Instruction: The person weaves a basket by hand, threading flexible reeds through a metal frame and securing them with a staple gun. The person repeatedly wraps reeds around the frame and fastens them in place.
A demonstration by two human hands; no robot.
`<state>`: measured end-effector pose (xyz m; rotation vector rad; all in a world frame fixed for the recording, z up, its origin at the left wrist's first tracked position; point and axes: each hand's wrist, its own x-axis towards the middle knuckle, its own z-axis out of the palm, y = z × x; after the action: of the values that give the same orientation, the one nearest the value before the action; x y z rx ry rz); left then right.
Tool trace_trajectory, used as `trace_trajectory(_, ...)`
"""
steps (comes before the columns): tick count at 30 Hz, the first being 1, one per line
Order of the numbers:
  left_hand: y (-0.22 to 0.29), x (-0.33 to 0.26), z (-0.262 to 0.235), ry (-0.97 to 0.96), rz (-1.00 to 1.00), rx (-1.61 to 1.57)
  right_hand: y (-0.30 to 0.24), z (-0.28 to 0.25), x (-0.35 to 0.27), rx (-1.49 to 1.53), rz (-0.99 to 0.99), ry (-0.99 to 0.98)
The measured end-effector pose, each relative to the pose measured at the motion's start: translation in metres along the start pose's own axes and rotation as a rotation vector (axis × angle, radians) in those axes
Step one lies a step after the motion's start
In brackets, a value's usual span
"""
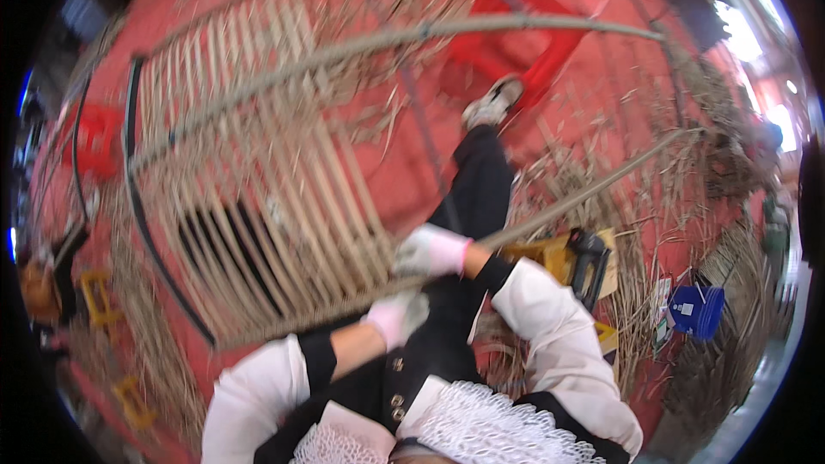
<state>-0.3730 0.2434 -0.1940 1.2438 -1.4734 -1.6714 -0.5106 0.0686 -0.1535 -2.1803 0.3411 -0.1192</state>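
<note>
— What is this person holding?

— A big frame of pale bamboo slats [258, 198], leaning over the red floor [404, 163]. Both gloved hands are closed on its lower edge pole: left hand [397, 316] below, right hand [431, 251] just above.

— Is it heavy?

— I think light but stiff and awkward; slats may crack. Better to grip the thick poles. Both elbows are bent, forearms close to the body.
</note>
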Motion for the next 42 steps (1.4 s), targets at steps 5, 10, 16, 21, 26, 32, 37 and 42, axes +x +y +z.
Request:
trace_trajectory(5, 0.007, 0.017, -0.019, 0.334, -1.02, -1.252, -0.006, 0.001, 0.006, 0.18, 0.283, -0.007)
trace_trajectory(10, 0.016, 0.022, -0.029, 0.298, -1.075, -1.243, -0.016, -0.002, 0.01, 0.238, 0.363, -0.08)
trace_trajectory(16, 0.037, 0.016, -0.046, 0.03, -1.081, -1.339, -0.035, -0.004, -0.008, 0.127, 0.222, 0.441)
trace_trajectory(21, 0.09, 0.009, -0.072, -0.118, -0.934, -1.17, -0.049, -0.009, -0.033, 0.029, 0.025, 0.022)
trace_trajectory(26, 0.174, 0.029, -0.108, -0.247, -0.706, -0.944, -0.046, -0.005, -0.036, 0.236, 0.13, 0.185)
trace_trajectory(32, 0.242, 0.114, -0.274, 0.882, 0.532, 1.184, -0.055, -0.038, 0.003, 0.165, 0.345, 0.016)
trace_trajectory(37, 0.203, 0.145, -0.329, 0.776, 0.217, 1.205, -0.048, -0.161, 0.112, -0.033, 0.061, 0.312)
trace_trajectory(42, 0.204, 0.141, -0.321, 0.857, 0.247, 1.191, -0.019, -0.257, 0.214, -0.235, -0.095, 0.511)
